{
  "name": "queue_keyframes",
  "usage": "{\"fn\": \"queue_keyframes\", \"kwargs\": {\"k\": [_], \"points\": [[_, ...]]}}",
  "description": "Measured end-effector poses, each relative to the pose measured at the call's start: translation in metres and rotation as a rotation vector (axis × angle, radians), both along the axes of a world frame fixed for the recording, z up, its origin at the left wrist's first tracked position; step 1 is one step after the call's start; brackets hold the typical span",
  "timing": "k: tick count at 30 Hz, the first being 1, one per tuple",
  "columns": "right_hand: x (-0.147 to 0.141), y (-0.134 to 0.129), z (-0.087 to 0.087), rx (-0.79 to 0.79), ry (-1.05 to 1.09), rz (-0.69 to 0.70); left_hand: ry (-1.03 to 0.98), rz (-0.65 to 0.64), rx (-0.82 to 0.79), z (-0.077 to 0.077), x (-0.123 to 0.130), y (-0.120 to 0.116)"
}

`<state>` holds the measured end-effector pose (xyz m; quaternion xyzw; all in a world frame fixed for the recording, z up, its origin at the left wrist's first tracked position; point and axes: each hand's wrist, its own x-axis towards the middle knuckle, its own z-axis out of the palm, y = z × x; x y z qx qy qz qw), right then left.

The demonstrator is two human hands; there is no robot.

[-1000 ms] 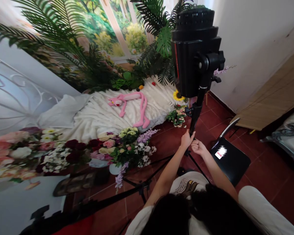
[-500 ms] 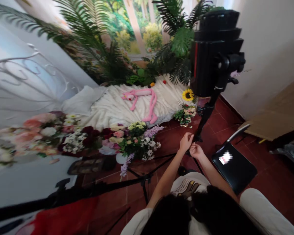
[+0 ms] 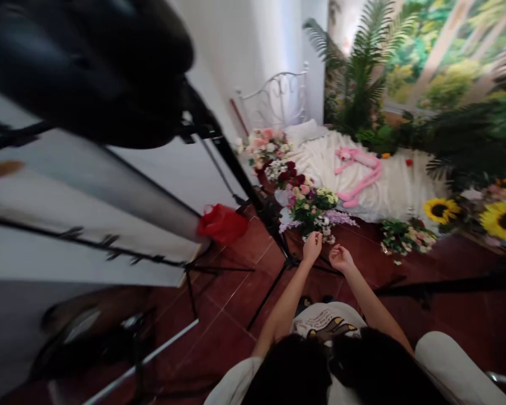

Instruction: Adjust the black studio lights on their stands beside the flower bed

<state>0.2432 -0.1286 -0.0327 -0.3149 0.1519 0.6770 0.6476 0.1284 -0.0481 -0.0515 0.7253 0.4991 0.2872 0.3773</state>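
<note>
My left hand (image 3: 312,246) is raised in front of my body with its fingers pinched together. Close by on the right is my right hand (image 3: 340,257), its fingers curled inward. A small gap separates the two hands. Anything held in them is too small or hidden to make out. Behind my left hand, lower in the scene, stands a bunch of mixed artificial flowers (image 3: 310,202). Farther back, a pink plush toy (image 3: 365,166) lies on a bed with a white furry cover (image 3: 405,188).
A black light stand (image 3: 236,169) with a large dark head (image 3: 88,67) rises on the left. A red bag (image 3: 222,224) rests on the tiled floor (image 3: 219,343). Sunflowers (image 3: 442,210) and a blurred dark pole (image 3: 442,286) are on the right.
My view has swung left, bringing the red bag and another stand into sight. The chair has left the view. My hands have moved slightly apart.
</note>
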Motion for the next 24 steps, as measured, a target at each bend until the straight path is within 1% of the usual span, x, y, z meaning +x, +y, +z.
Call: {"fn": "queue_keyframes", "kwargs": {"k": [2, 4, 5, 7, 9, 11, 12, 13, 14, 15, 17, 20, 21, 22, 23, 24], "points": [[-0.020, 0.022, 0.006, 0.014, -0.036, 0.128, -0.001, 0.123, 0.013, 0.000, -0.035, 0.010], [-0.039, 0.044, 0.016, 0.079, -0.095, 0.285, -0.002, 0.241, 0.027, -0.001, -0.069, 0.015], [-0.047, 0.055, 0.023, 0.130, -0.138, 0.385, 0.004, 0.296, 0.036, -0.001, -0.084, 0.016], [-0.063, 0.082, 0.039, 0.246, -0.281, 0.613, 0.021, 0.408, 0.061, 0.000, -0.108, 0.016], [-0.076, 0.114, 0.054, 0.333, -0.525, 0.798, 0.019, 0.540, 0.095, 0.003, -0.123, 0.016], [-0.086, 0.151, 0.066, 0.366, -0.846, 0.878, -0.012, 0.662, 0.141, 0.012, -0.129, 0.019], [-0.090, 0.169, 0.071, 0.376, -0.994, 0.915, -0.032, 0.699, 0.168, 0.018, -0.129, 0.022], [-0.093, 0.188, 0.075, 0.389, -1.112, 0.988, -0.050, 0.703, 0.198, 0.026, -0.127, 0.026], [-0.094, 0.205, 0.079, 0.409, -1.191, 1.064, -0.063, 0.677, 0.223, 0.034, -0.125, 0.031], [-0.094, 0.220, 0.082, 0.437, -1.233, 1.138, -0.071, 0.642, 0.242, 0.042, -0.122, 0.036], [-0.092, 0.245, 0.090, 0.518, -1.237, 1.313, -0.052, 0.600, 0.239, 0.057, -0.117, 0.045], [-0.086, 0.267, 0.099, 0.628, -1.210, 1.561, 0.017, 0.581, 0.180, 0.070, -0.114, 0.053], [-0.085, 0.270, 0.101, 0.655, -1.231, 1.599, 0.036, 0.575, 0.169, 0.072, -0.114, 0.054], [-0.084, 0.270, 0.102, 0.682, -1.281, 1.573, 0.052, 0.572, 0.164, 0.073, -0.115, 0.054], [-0.084, 0.269, 0.101, 0.717, -1.367, 1.442, 0.066, 0.571, 0.163, 0.073, -0.116, 0.054], [-0.084, 0.266, 0.100, 0.765, -1.466, 1.271, 0.079, 0.573, 0.163, 0.073, -0.116, 0.053]]}}
